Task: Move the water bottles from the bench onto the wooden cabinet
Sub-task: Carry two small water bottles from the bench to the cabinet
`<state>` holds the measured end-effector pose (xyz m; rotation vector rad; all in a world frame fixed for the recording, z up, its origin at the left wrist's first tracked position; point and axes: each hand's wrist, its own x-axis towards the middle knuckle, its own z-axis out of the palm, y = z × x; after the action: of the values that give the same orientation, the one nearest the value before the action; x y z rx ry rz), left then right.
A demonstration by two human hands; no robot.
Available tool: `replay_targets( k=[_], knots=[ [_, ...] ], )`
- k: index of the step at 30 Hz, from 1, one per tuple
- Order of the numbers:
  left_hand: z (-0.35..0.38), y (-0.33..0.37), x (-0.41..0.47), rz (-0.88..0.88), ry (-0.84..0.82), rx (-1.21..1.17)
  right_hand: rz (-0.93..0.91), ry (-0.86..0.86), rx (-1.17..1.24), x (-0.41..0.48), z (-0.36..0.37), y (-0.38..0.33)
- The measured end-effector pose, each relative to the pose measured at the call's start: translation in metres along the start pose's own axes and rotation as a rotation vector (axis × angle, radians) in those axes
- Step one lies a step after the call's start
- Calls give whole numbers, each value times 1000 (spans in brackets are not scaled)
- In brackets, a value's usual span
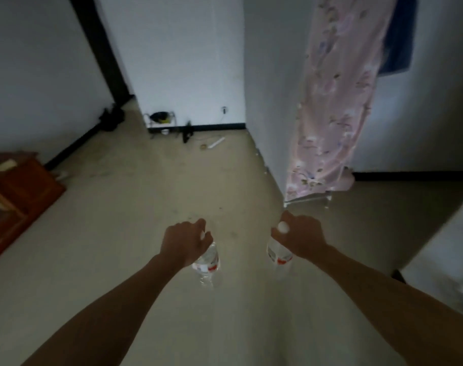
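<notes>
two clear water bottles [208, 262] [276, 253] hang neck-up, white-capped, red-labelled.

Clear bottles [207, 261] with red-and-white labels, pink floral curtain [328, 101], reddish-brown wooden cabinet [22, 191].

Home interior, sparse and dim. Plain white walls [185, 62] with black skirting [217, 126]; bare beige floor [119, 207]. Pink floral curtain [330, 101] hangs at wall corner, reaching almost to floor. Blue cloth [399, 35] hangs high behind it. Reddish wooden cabinet [19, 186] stands by left wall. Small metal rack [160, 120] against far wall, dark item on it. White power strip [216, 142] and loose cord lie on floor near wall socket [224, 110].
</notes>
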<state>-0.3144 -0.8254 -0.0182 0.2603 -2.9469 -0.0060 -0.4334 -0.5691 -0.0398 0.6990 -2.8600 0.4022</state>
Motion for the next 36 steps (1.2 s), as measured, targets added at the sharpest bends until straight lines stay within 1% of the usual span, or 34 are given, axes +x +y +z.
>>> replay_targets(
  k=[3, 7, 9, 12, 15, 19, 23, 28, 36],
  knots=[
    [1, -59, 23, -185, -13, 32, -183, 15, 40, 79, 34, -44],
    [3, -134, 28, -410, -47, 61, -388, -54, 45, 158, 66, -119],
    [10, -173, 30, -514, -60, 76, -469, -60, 56, 194, 85, -160],
    [22, -228, 32, -613, -119, 97, -553, -83, 79, 238, 117, -220],
    [37, -305, 38, -712, -135, 96, -650, -102, 95, 282, 163, -294],
    [37, -404, 55, -776, -149, 107, -722, -121, 128, 342, 202, -392],
    [21, -497, 77, -851, -90, 111, -762, -82, 191, 397, 220, -483],
    [12, -586, 105, -933, -42, 107, -834, -53, 239, 467, 252, -579],
    [39, -766, 164, -1129, -75, 86, -1029, -160, 281, 592, 357, -762]
  ],
)
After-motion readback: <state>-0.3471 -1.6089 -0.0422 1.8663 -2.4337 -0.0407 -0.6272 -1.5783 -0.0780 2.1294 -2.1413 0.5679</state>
